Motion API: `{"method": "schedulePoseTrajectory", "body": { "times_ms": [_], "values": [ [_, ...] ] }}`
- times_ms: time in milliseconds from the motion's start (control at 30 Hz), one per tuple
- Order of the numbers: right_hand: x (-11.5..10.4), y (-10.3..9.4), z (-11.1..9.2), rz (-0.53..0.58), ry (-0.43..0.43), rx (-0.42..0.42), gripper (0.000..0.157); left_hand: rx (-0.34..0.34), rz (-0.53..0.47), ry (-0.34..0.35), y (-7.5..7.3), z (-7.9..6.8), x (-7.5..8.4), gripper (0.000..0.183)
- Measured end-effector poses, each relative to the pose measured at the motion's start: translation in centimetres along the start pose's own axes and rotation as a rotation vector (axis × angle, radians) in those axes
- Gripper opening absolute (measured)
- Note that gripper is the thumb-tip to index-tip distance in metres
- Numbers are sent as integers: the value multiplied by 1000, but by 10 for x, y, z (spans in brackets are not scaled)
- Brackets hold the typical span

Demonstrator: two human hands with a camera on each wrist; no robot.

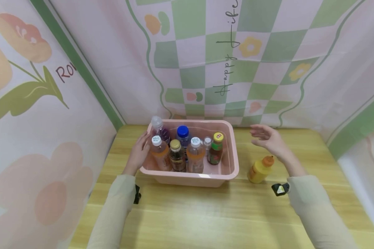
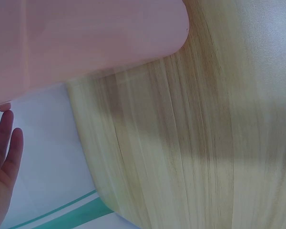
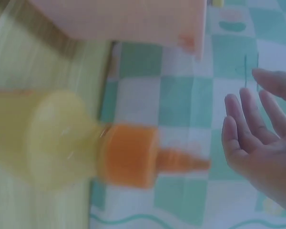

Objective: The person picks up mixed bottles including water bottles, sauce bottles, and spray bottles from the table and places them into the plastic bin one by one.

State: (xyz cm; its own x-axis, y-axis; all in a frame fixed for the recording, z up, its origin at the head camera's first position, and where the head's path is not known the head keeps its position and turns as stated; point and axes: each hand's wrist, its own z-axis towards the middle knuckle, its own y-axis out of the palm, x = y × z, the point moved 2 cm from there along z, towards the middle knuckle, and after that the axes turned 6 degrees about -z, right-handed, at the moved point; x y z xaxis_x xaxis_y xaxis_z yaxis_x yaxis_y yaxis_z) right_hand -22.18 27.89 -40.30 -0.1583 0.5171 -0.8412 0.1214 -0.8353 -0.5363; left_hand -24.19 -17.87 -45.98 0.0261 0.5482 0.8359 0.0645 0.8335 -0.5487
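A pink plastic basin (image 1: 187, 180) holds several bottles, among them a dark bottle with a gold cap (image 1: 177, 159) and a green-necked bottle with a yellow cap (image 1: 215, 152). My left hand (image 1: 139, 152) is at the basin's left rim, fingers fairly straight; the left wrist view shows fingers (image 2: 8, 150) close to its wall, contact unclear. To the basin's right, a yellow squeeze bottle with an orange nozzle cap (image 1: 259, 170) stands on the table. My right hand (image 1: 269, 140) hovers beyond that bottle, fingers loosely bent and apart, holding nothing.
The wooden table (image 1: 190, 218) carries the basin near its back edge. Behind rises a green-and-white checked curtain (image 1: 205, 69). A flowered wall panel (image 1: 40, 138) stands on the left.
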Motion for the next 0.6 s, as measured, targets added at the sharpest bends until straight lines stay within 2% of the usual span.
{"method": "schedulePoseTrajectory", "body": {
  "times_ms": [133, 267, 500, 600],
  "values": [
    [10, -6, -8, 1, 19, -13, 43, 1, 0, 7, 0, 0, 0, 50],
    [16, -9, -14, -17, 27, -27, 46, -4, 1, 1, 0, 0, 1, 49],
    [27, -12, -23, -126, 101, -126, 58, 1, 5, -1, 0, 0, 0, 50],
    [31, -14, -27, -151, 106, -159, 58, 0, 10, -6, 0, 1, 0, 50]
  ]
}}
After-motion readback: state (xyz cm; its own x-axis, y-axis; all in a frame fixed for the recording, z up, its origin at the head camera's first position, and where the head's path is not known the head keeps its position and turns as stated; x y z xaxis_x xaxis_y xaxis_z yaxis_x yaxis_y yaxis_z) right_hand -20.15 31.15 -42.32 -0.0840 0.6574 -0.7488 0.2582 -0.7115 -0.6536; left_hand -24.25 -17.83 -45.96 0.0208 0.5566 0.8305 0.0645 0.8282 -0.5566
